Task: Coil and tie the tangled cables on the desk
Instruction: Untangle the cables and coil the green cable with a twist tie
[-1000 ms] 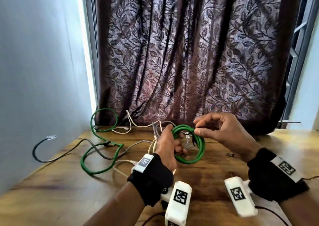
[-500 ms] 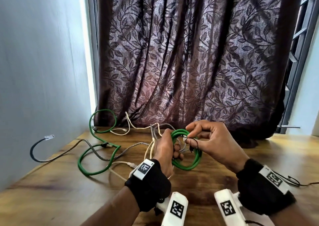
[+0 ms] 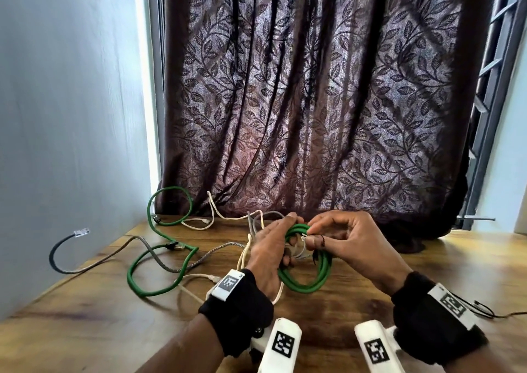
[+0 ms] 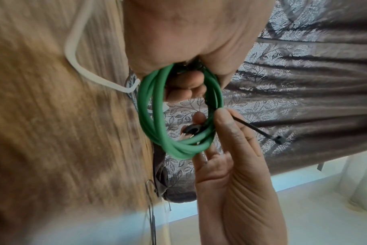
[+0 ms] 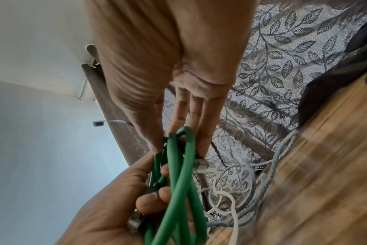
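Green cable coil (image 3: 306, 261) wound, gripped upright in left hand (image 3: 268, 255) above desk (image 3: 370, 301). Right hand (image 3: 346, 240) pinching black zip tie (image 4: 256, 128) at coil's top; not yet cinched. Second green cable (image 3: 159, 261), white cable (image 3: 211, 216), grey braided cable (image 3: 159, 261) left tangled behind.

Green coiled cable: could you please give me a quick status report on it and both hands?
Left hand grips green coil. Right hand pinches black zip tie at coil top. Tie not yet closed. Other cables still loose on desk.
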The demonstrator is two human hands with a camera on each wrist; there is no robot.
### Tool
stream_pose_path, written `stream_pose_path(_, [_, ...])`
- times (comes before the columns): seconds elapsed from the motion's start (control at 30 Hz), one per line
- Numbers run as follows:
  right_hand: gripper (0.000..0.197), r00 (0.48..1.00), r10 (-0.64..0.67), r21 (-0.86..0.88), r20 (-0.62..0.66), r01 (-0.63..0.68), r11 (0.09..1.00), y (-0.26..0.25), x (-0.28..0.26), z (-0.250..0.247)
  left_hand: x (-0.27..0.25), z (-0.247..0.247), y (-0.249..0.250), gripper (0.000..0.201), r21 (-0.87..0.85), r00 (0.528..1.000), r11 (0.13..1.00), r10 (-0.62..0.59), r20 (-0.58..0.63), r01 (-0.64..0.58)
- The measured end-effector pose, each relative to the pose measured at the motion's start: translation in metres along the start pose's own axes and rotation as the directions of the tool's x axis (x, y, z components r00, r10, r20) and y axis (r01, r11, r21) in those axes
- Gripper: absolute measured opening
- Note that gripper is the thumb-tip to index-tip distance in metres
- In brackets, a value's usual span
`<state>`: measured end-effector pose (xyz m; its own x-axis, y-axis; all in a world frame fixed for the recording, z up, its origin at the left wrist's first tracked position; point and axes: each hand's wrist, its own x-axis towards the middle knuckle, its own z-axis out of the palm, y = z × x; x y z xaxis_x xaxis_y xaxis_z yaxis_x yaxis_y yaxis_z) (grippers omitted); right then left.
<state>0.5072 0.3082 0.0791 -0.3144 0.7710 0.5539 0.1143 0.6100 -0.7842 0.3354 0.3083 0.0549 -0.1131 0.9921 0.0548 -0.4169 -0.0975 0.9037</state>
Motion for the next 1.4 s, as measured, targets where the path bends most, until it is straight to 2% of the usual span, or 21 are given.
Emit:
stream_pose_path(0.13, [0.008, 0.999, 0.035, 0.015, -0.035, -0.035, 0.999, -0.001, -0.001, 0.0, -0.002, -0.001, -0.001, 0.028, 0.012, 0.997, 0.999, 0.052, 0.062, -0.053])
stream_pose_path(0.33, [0.009, 0.991, 0.04, 0.068, -0.126, -0.031, 0.997, -0.007, -0.001, -0.006, -0.007, 0.001, -0.004, 0.023, 0.106, 0.996, 0.994, 0.03, 0.08, -0.038])
stream_pose_path(0.47, [0.012, 0.988, 0.058, 0.096, -0.14, -0.044, 0.994, -0.006, 0.0, -0.007, -0.009, 0.001, -0.005, 0.031, 0.201, 0.99, 0.977, 0.045, 0.132, -0.072])
stream_pose_path(0.7, [0.031, 0.978, 0.127, 0.291, -0.164, -0.075, 0.954, 0.0, 0.002, -0.008, -0.009, 0.004, -0.007, 0.034, 0.274, 0.972, 0.957, 0.034, 0.231, -0.098])
stream_pose_path(0.93, [0.03, 0.98, 0.156, 0.447, -0.125, -0.085, 0.891, 0.0, 0.002, -0.009, -0.012, 0.005, -0.002, 0.025, 0.275, 0.957, 0.951, 0.056, 0.285, -0.138])
stream_pose_path(1.1, [0.026, 0.976, 0.175, 0.441, -0.127, -0.103, 0.891, 0.0, 0.003, -0.007, -0.015, 0.005, -0.003, 0.026, 0.316, 0.954, 0.938, 0.043, 0.297, -0.141])
stream_pose_path(1.27, [0.031, 0.953, 0.182, 0.417, -0.241, -0.068, 0.906, -0.003, 0.002, -0.007, -0.013, 0.007, -0.002, 0.031, 0.319, 0.961, 0.941, 0.019, 0.277, -0.11])
stream_pose_path(1.4, [0.015, 0.934, 0.116, 0.277, -0.337, -0.019, 0.961, -0.007, 0.002, -0.006, -0.016, 0.009, 0.003, 0.037, 0.355, 0.964, 0.929, 0.003, 0.267, -0.101])
